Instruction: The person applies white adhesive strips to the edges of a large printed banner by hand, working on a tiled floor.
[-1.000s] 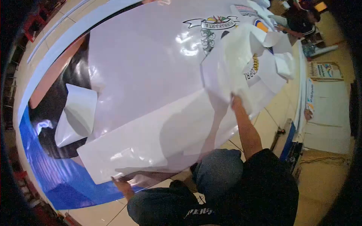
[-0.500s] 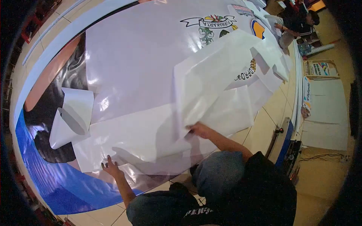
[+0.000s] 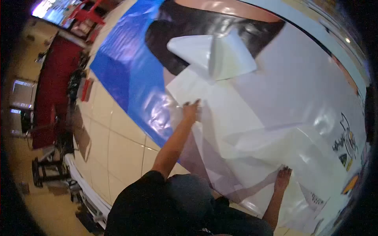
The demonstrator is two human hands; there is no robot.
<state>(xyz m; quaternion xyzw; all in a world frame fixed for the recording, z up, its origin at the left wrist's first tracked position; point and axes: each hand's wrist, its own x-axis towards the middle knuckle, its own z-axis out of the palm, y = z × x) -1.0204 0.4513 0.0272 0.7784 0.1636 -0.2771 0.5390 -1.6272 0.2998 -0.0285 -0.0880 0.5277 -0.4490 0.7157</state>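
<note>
A large white sheet (image 3: pixel 244 137) lies rumpled over a big printed banner (image 3: pixel 114 67). Along the sheet's near left edge is my left hand (image 3: pixel 190 112), its fingers apart on the white surface. My right hand (image 3: pixel 282 180) rests farther right on the sheet, fingers spread and palm down, with nothing visible gripped. Beyond my left hand, a folded-back flap (image 3: pixel 232 57) curls up over the black part of the print. Part of a printed emblem (image 3: pixel 348 139) shows at the far right.
Tiled floor (image 3: pixel 104 145) borders the banner on the left. Past it are a red surface (image 3: pixel 57 86), a red chair (image 3: pixel 88 15), a dark stool (image 3: pixel 45 171) and long white tubes (image 3: pixel 88 188). A lit screen (image 3: pixel 55 11) is at the top left.
The view has swung left, bringing in the red surface and stool. My right hand has released the lifted sheet edge and now lies on the sheet, which has come down in folds.
</note>
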